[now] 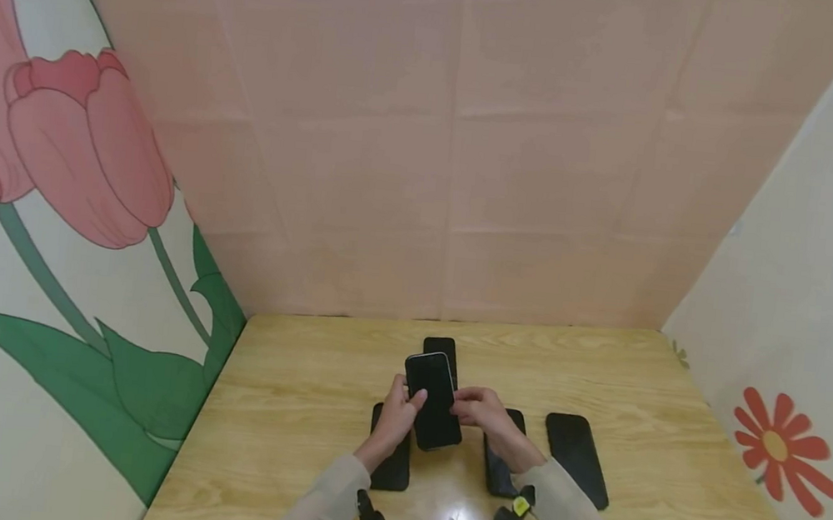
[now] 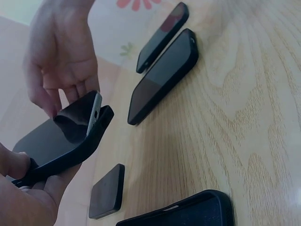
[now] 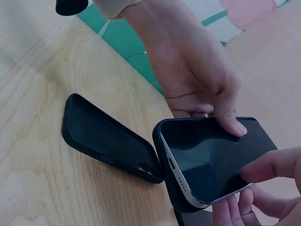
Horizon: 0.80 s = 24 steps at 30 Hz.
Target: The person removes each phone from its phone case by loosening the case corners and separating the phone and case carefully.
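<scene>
A dark-screened phone (image 1: 434,404) is tilted above the table, seated only partly in a black phone case (image 3: 168,176). One end and a long edge of its silver frame stand out over the case rim. My left hand (image 1: 395,421) grips the phone and case from the left, thumb on the screen. From the other side my right hand (image 1: 494,427) pinches the phone's long edge, thumb on the glass and fingers below. Beneath my left hand, an empty black case (image 3: 108,134) lies with its inside up on the table.
Behind the held phone lies a dark, flat phone-like slab (image 1: 440,345). Two dark phones rest to the right, one (image 1: 498,469) partly under my right wrist, another (image 1: 578,460) farther right. The wooden table (image 1: 299,383) meets walls at the back and both sides.
</scene>
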### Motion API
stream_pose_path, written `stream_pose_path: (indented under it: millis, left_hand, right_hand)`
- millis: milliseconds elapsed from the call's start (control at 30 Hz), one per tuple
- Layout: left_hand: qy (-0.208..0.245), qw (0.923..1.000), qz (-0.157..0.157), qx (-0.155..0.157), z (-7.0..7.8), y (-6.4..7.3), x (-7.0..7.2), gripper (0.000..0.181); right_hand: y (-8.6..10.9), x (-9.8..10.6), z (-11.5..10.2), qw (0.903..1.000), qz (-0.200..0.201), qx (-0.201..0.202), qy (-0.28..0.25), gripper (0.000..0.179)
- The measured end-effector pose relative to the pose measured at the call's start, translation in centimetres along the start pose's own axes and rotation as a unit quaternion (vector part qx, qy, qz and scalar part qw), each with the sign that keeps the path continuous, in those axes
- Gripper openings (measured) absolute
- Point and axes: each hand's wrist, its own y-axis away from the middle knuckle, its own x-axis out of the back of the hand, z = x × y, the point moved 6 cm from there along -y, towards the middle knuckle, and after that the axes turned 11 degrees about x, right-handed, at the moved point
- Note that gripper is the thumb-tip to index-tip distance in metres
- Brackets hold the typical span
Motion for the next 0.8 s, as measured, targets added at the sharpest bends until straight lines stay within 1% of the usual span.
stream_pose_path:
  millis: [167,267,467,500,567,700,733,800]
  left_hand:
    - [0.003,0.9999,0.001,-0.015,0.3,0.0,0.3,0.024]
    - [0.005,0.9999,0.000,-0.015,0.3,0.0,0.5,0.027]
    - [0.034,0.9994,-0.007,-0.010,-0.2,-0.1,0.4,0.025]
    - [0.039,0.9991,-0.008,-0.012,0.1,0.3,0.4,0.025]
    - [0.044,0.9988,-0.010,-0.019,1.0,1.0,0.4,0.024]
    - [0.047,0.9985,-0.005,-0.028,1.4,1.2,0.4,0.025]
    - [0.046,0.9985,-0.001,-0.029,1.0,0.8,0.4,0.025]
    - [0.046,0.9985,0.009,-0.029,0.2,0.0,0.4,0.025]
  right_hand:
    - [-0.1,-0.2,0.1,0.9986,-0.035,0.018,-0.034,0.033]
    - [-0.1,-0.3,0.3,0.9972,-0.049,0.029,-0.048,0.032]
    - [0.5,-0.2,0.2,0.9976,-0.048,0.044,-0.024,0.031]
    - [0.8,-0.3,-0.3,0.9975,-0.049,0.047,-0.020,0.031]
    - [0.9,-0.3,-0.4,0.9973,-0.048,0.053,-0.017,0.030]
    - [0.8,-0.3,-0.5,0.9975,-0.044,0.053,-0.016,0.029]
    - [0.6,-0.3,0.0,0.9976,-0.042,0.051,-0.018,0.029]
    - [0.6,-0.4,0.0,0.9977,-0.047,0.044,-0.021,0.028]
